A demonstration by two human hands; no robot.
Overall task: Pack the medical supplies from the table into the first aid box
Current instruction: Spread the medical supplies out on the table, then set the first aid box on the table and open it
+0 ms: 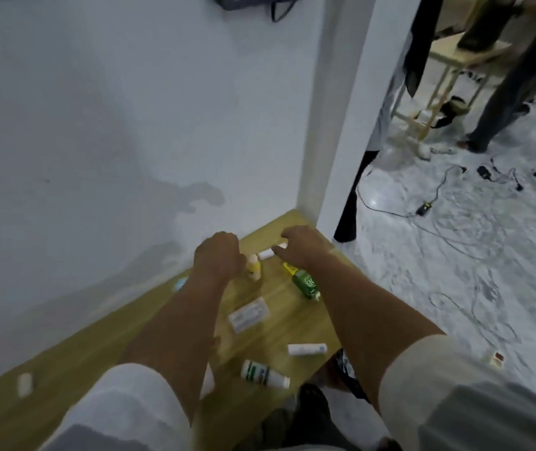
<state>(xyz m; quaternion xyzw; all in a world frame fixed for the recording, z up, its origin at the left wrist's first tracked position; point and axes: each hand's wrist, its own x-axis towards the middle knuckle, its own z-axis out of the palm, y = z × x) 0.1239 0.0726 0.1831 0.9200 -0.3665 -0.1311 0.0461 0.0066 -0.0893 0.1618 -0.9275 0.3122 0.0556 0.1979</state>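
Yellow-toned wood grain covers the narrow table (123, 323), which runs along a white wall (113, 109) from about 7 o'clock up to a corner at 1 o'clock. Both bare forearms reach across it from pale rolled sleeves (123, 405).

The left hand (217, 255) is curled into a loose fist, knuckles up, just beside a small yellow bottle with a pale cap (253, 266) that stands upright at its 3 o'clock; whether the fingers actually touch the bottle cannot be told. The right hand (302, 244) is bent downward with fingers hooked over a short white cylindrical tube (271, 252) lying at the far end of the table; the blur hides whether it has a firm grip.

At 5 o'clock from the yellow bottle, a green bottle with white lettering and a yellow tip (304, 281) lies on its side, partly under the right wrist. Toward the table's middle lies a flat white rectangular packet with faint print (248, 314). Nearer the body, a white tube with a blue mark (307, 349) lies crosswise, and at its 7 o'clock a white bottle with a green-banded label (265, 374) lies tipped over near the table's edge. A small white roll (25, 384) sits alone at the table's 8 o'clock end.

Grey cables (455, 229) trail over the marbled floor to the right.
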